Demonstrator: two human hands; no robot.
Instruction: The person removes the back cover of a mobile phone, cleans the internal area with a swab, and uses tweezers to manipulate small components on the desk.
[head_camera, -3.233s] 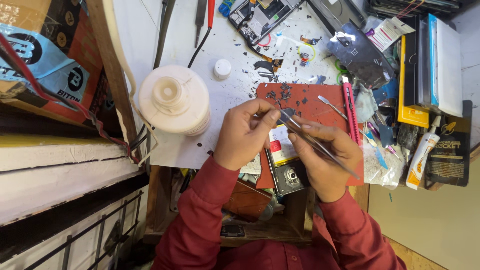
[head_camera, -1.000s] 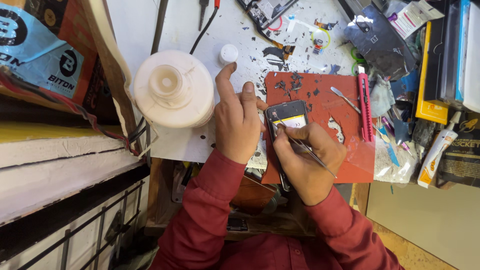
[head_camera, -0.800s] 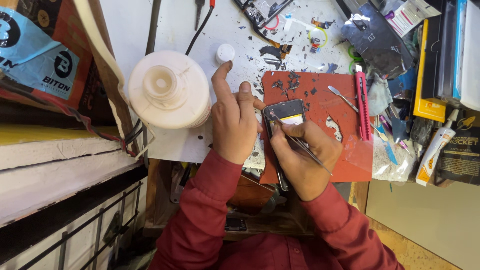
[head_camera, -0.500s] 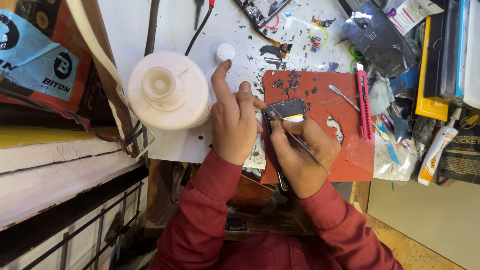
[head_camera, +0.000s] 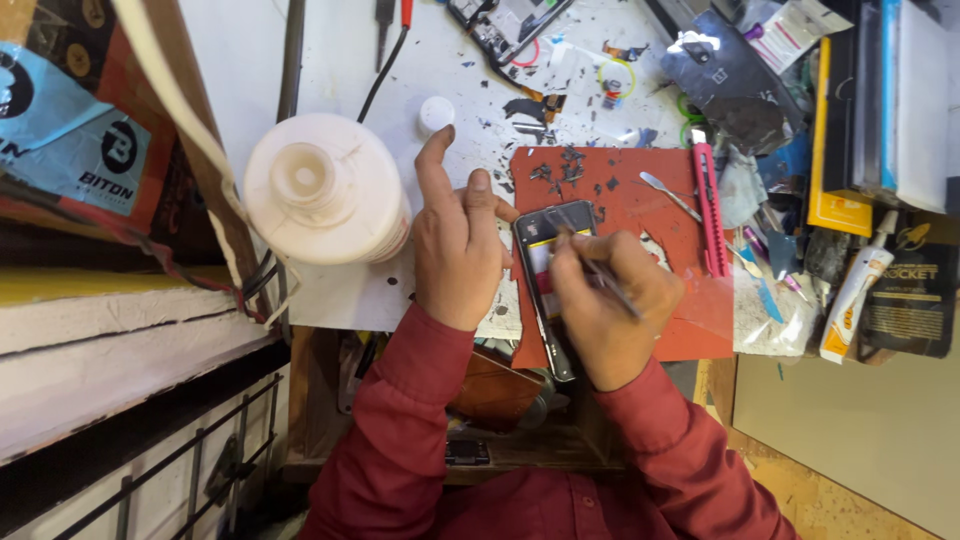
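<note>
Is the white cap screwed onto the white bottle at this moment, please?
No, the cap lies by itself on the bench beyond the bottle, whose neck is open.

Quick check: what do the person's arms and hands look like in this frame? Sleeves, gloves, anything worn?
Both arms are in long dark red sleeves with cuffs ending at the wrists, part of a buttoned shirt of the same red. The left hand and right hand are bare: no gloves, and no rings or watch visible from this view.
</note>
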